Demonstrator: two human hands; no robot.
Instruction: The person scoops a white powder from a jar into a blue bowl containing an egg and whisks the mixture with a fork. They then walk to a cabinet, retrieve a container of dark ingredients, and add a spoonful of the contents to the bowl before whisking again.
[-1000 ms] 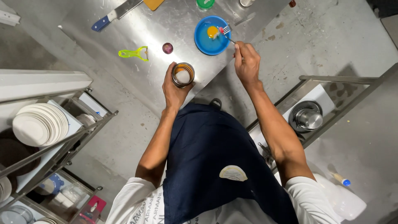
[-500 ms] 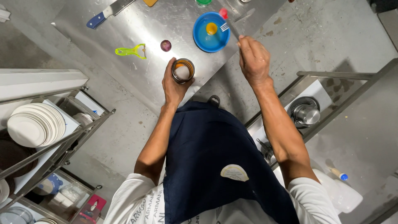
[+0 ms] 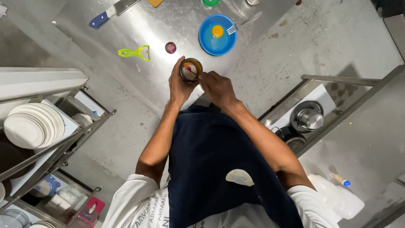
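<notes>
Right hand (image 3: pixel 216 86) now at jar (image 3: pixel 191 70)

I see a blue-handled knife (image 3: pixel 110 12) at upper left on the steel counter (image 3: pixel 168 90), a green peeler (image 3: pixel 135 52) below it, and a small dark round piece (image 3: pixel 170 47) just beside that. A blue plate (image 3: pixel 211 42) holds a yolk (image 3: pixel 217 31), with a fork (image 3: pixel 240 25) on its rim. White plates (image 3: pixel 31 126) are stacked at left, and a metal pot (image 3: pixel 310 118) sits at right.

Left hand (image 3: pixel 179 84) holding jar (image 3: pixel 191 70), right hand (image 3: pixel 217 88) at rim
</notes>
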